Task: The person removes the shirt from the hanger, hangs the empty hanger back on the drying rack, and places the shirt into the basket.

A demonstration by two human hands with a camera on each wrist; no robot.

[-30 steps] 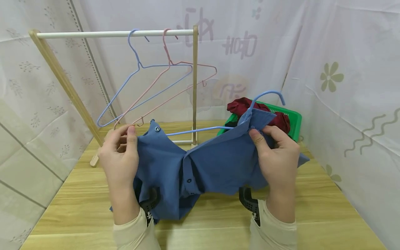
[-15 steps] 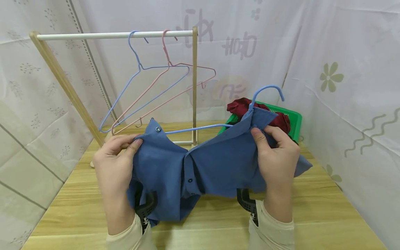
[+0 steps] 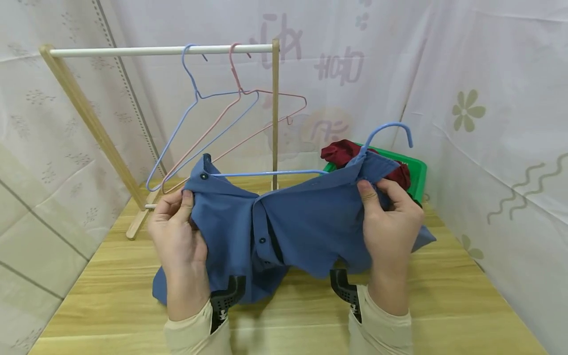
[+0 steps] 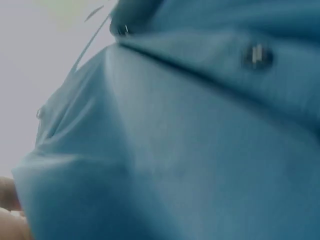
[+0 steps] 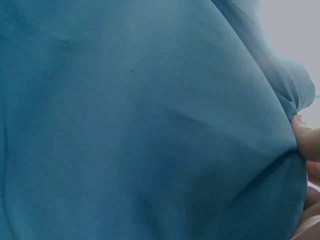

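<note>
A blue buttoned shirt (image 3: pixel 310 217) is stretched between both hands above the table. My left hand (image 3: pixel 179 236) pinches its left edge, close to a dark button on the collar side. At the right, my right hand (image 3: pixel 392 222) pinches the cloth below the collar flap. A blue hanger (image 3: pixel 386 125) runs through the shirt: its hook sticks up by the right collar and its bar crosses the neck opening. The hanger's ends are hidden by cloth. Shirt fabric (image 4: pixel 165 140) fills most of the left wrist view, and likewise the right wrist view, where a thumb (image 5: pixel 307 140) presses the cloth.
Behind at the left stands a rack with a white rail (image 3: pixel 133 51) and wooden legs. A second blue hanger (image 3: pixel 177 125) and a pink hanger (image 3: pixel 235 106) hang there. A green basket (image 3: pixel 419 172) holding dark red cloth (image 3: pixel 341 152) sits behind the right hand on the wooden table (image 3: pixel 443 296).
The left hand first takes hold of the shirt's left edge, then shifts right and turns with it. The shirt's left collar side rises slightly. The right hand keeps its pinch and barely moves.
</note>
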